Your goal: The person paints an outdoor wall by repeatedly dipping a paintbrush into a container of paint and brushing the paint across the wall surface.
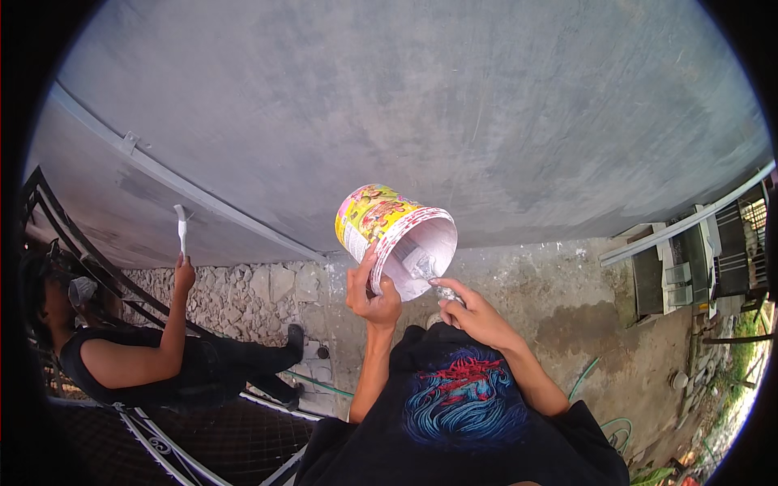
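Partly inside the tilted bucket [382, 217], a paintbrush [421, 265].

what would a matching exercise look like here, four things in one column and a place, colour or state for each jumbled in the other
Column one
1. bucket
2. left hand
3. right hand
4. hose

Column two
A. gripping a brush
B. green, on the ground
C. tilted, with a mostly yellow outside
D. holding the bucket near its rim

Right pairs: 1-C, 2-D, 3-A, 4-B
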`<state>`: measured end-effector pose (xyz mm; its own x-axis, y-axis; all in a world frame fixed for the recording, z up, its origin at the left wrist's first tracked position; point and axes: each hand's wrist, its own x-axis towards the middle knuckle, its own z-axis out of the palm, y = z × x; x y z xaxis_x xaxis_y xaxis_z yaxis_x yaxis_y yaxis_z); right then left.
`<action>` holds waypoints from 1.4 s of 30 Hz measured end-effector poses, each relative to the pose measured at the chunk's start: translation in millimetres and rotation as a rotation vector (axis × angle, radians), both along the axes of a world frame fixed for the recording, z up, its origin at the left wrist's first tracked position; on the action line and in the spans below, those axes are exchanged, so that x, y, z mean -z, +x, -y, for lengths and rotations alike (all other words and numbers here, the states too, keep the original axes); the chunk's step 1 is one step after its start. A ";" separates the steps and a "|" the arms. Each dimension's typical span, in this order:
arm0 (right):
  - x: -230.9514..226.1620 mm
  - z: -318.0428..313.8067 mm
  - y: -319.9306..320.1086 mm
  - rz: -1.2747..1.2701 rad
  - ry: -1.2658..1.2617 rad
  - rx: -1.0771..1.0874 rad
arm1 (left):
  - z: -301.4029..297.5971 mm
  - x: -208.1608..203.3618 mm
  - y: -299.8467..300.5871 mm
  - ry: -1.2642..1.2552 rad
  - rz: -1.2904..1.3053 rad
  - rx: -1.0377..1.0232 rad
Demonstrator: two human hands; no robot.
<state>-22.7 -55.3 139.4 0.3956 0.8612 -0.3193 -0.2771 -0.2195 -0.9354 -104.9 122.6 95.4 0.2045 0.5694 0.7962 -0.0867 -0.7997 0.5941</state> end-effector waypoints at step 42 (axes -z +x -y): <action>-24.5 33.3 67.3 0.313 0.015 0.614 | -26.5 54.8 12.6 -0.900 0.105 0.057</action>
<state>44.6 -88.6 163.9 0.8846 0.4554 -0.1007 -0.0638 -0.0956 -0.9934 -92.3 149.1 40.6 0.2032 0.9765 0.0713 -0.2011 -0.0296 0.9791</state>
